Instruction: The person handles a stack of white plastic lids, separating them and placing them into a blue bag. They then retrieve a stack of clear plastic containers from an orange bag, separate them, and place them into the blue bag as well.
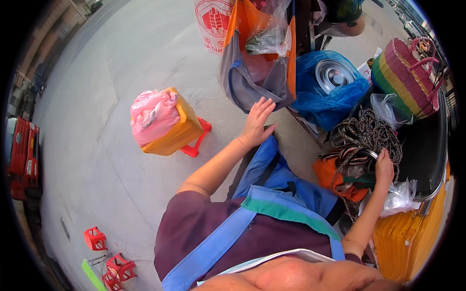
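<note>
My left hand has its fingers spread beside the lower edge of a grey and orange cloth bag; nothing is in its grasp. Plastic-wrapped items show in the bag's opening. On the right, my right hand is closed on a shiny metal rim, whose object is mostly hidden. Around it lie a coiled dark braided rope, an orange cloth and a crumpled clear plastic bag. A blue plastic bag holding a round metal lid stands behind the rope.
A striped woven basket stands on the cart's black seat. Left, a yellow-wrapped box with a pink plastic bag rests on a red stool. Farther off are more red stools and a red truck.
</note>
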Demonstrator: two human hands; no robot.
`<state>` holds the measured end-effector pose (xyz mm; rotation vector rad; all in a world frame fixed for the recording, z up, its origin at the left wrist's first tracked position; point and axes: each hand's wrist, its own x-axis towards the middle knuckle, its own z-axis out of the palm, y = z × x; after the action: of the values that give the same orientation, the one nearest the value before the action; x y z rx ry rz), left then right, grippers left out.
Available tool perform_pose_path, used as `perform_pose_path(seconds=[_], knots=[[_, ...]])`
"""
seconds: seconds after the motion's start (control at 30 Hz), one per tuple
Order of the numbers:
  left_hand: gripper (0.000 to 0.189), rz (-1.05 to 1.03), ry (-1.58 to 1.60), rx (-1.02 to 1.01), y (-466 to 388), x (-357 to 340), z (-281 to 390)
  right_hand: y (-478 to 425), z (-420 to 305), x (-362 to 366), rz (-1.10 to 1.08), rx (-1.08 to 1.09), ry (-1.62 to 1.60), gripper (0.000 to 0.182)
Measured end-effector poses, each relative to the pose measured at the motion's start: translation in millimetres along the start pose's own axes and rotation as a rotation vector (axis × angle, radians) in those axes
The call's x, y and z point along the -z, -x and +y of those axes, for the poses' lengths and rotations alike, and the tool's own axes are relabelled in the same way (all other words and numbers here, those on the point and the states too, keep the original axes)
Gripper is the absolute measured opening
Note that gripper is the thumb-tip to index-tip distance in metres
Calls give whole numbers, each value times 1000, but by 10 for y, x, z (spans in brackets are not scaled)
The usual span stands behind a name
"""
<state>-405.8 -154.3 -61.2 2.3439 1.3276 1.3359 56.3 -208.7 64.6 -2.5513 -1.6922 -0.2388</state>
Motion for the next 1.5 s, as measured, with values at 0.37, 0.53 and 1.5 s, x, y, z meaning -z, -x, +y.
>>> perform_pose_path(seconds=[0.37, 0.53, 1.5], knots=[[40, -616, -774, 103, -583, 84, -535, -4, 27, 24, 21, -14, -8, 40], [26, -593, -772, 75, -117, 395, -216, 146, -356, 113, 291, 194, 35, 45], [62, -768, -689, 350, -1316, 362, -212, 313, -2849, 61, 292, 1325, -54, 3]])
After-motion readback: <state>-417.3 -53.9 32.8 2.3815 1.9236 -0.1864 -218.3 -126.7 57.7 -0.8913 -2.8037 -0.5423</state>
